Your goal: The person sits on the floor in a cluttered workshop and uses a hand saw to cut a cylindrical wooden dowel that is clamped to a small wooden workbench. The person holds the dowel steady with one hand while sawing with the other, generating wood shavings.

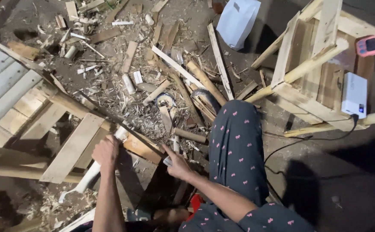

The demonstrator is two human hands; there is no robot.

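My left hand (106,153) is closed around a long pale carved wooden piece (85,179), which slants from the plank edge down toward the lower left. It lies against a wooden pallet frame (71,146). My right hand (177,164) is a little to the right, with the forefinger stretched out and the other fingers curled on a small pale object (167,161) that is mostly hidden. My knee, in dark cloth with pink figures (237,141), rises just right of that hand.
Wood offcuts, sticks and shavings (153,77) litter the ground ahead. A pale wooden stool frame (307,64) lies at the right, carrying a white box with a cable (354,94) and a pink timer (368,45). A white bag (238,19) stands at the top.
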